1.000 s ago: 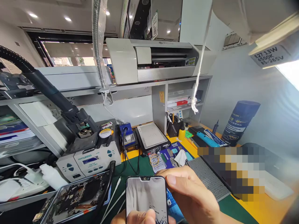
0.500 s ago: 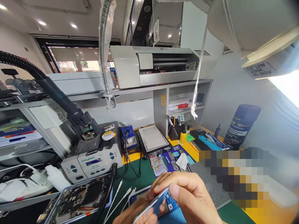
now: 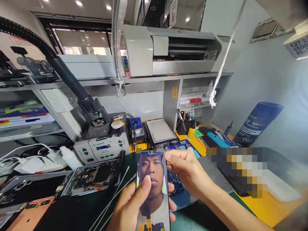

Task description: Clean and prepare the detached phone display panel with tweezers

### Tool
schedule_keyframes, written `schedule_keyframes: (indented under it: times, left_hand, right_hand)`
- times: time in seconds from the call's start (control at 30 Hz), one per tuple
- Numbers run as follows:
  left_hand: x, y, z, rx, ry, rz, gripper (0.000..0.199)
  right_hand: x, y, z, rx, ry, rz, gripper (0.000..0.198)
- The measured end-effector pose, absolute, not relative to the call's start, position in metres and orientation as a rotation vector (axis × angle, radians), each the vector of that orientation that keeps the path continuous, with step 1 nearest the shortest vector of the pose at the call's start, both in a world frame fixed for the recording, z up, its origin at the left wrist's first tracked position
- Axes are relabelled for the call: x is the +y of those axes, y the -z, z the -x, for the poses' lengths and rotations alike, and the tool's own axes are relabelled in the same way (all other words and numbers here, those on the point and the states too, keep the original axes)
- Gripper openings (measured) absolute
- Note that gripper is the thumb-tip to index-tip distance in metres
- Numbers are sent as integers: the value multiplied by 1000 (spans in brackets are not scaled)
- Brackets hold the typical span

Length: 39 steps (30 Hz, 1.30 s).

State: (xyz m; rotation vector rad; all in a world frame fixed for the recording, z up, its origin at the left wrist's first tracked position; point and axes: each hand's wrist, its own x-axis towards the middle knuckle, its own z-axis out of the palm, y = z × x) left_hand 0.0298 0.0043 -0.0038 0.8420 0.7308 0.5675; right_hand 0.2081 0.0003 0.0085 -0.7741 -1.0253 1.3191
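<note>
A slim phone screen (image 3: 156,215) stands nearly upright before me, its notch at the top and an orange flex cable near its lower end. A person shows on its glossy surface; I cannot tell whether as a reflection or a picture. My left hand (image 3: 131,203) is closed around it, with the thumb on the face and fingertips at the right edge. My right hand (image 3: 190,166) pinches the top right corner between thumb and finger. Behind the screen, partly hidden, lies a blue piece with circuit parts (image 3: 176,183).
An opened phone (image 3: 93,176) with exposed boards lies at left, beside white cables (image 3: 108,205). A soldering station (image 3: 102,146) and a heating plate (image 3: 160,131) stand behind. At right are a ribbed grey mat (image 3: 214,173) and a blue spray can (image 3: 258,123).
The phone screen has turned from edge-on to facing me and has risen. My right hand has shifted up to its top corner. The camera view has tilted down and swung left.
</note>
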Motion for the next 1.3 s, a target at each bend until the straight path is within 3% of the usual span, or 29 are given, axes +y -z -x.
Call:
schedule_keyframes:
  times: [0.37,0.7,1.0,1.3]
  left_hand:
    - [12,6,-20,593,-522,-696,68]
    - [14,0,-20,475,-505,-666,75]
    - [11,2,-24,438,-658,-780,46]
    - [13,4,-27,400,-703,-905,30]
  right_hand:
    - [13,-2,-214,-1005,-1457,751,23]
    - [12,-6,-213,-988,-1533,790,26]
    - [17,3,-211,-926,-1583,817,29]
    - [20,1,-206,-911,-1574,878,29]
